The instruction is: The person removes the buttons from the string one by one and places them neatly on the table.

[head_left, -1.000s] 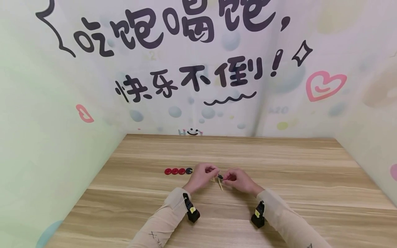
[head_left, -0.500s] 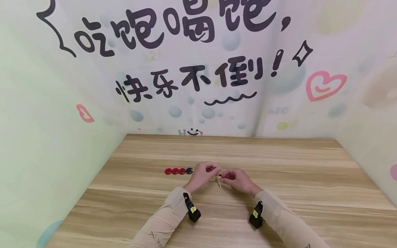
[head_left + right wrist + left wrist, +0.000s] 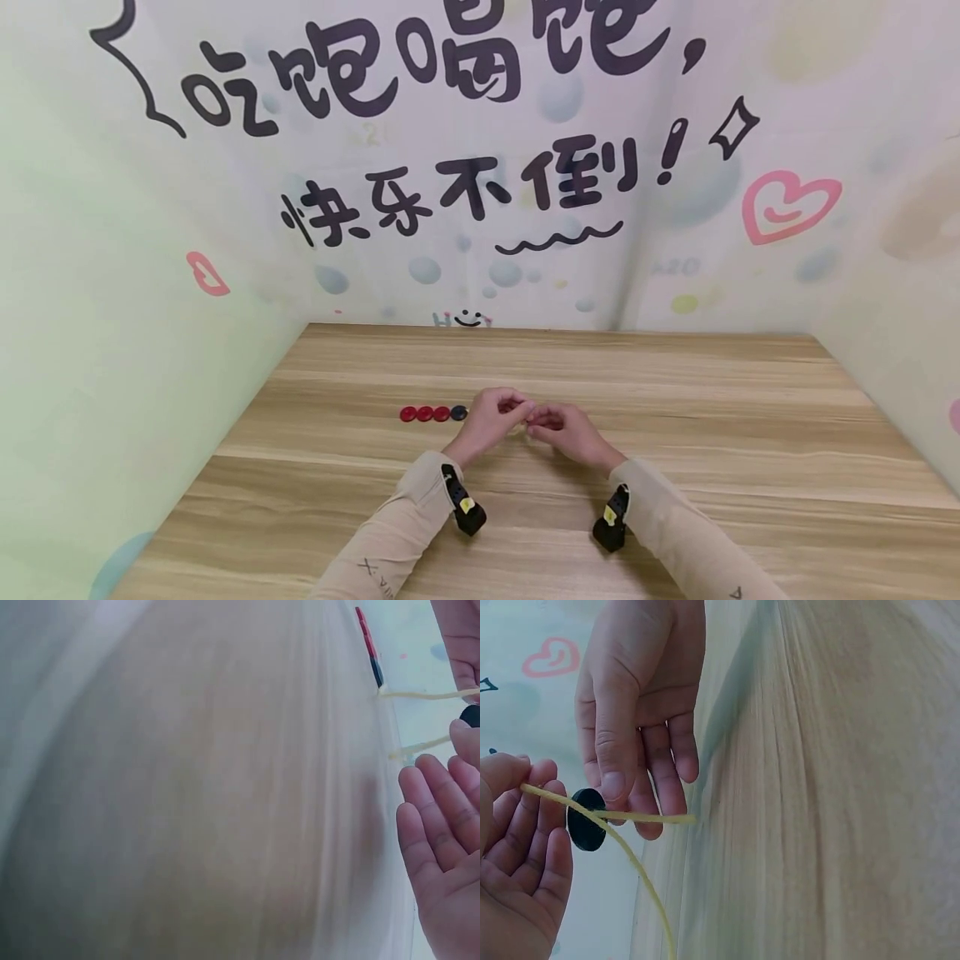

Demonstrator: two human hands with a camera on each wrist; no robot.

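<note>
In the head view, my left hand [image 3: 491, 423] and right hand [image 3: 570, 433] meet at the fingertips over the middle of the table. The left thumb and fingers pinch a thin yellow cord [image 3: 641, 870], as the left wrist view shows. A round black button [image 3: 586, 820] hangs on the cord between the hands. My right thumb and fingers pinch at this button, and a cord end sticks out past them. To the left, three red buttons [image 3: 425, 414] and a dark button [image 3: 458, 412] lie in a row. From the dark one, cord runs toward the left hand.
Wood-grain table [image 3: 675, 392] lies under both hands. A printed backdrop [image 3: 480, 250] rises behind its far edge, and pale walls stand at both sides. Each wrist wears a black camera [image 3: 469, 515].
The right hand has shifted a little left, closing the gap to the left hand. In the head view, the black button and hanging cord between them are now hidden by the fingers.
</note>
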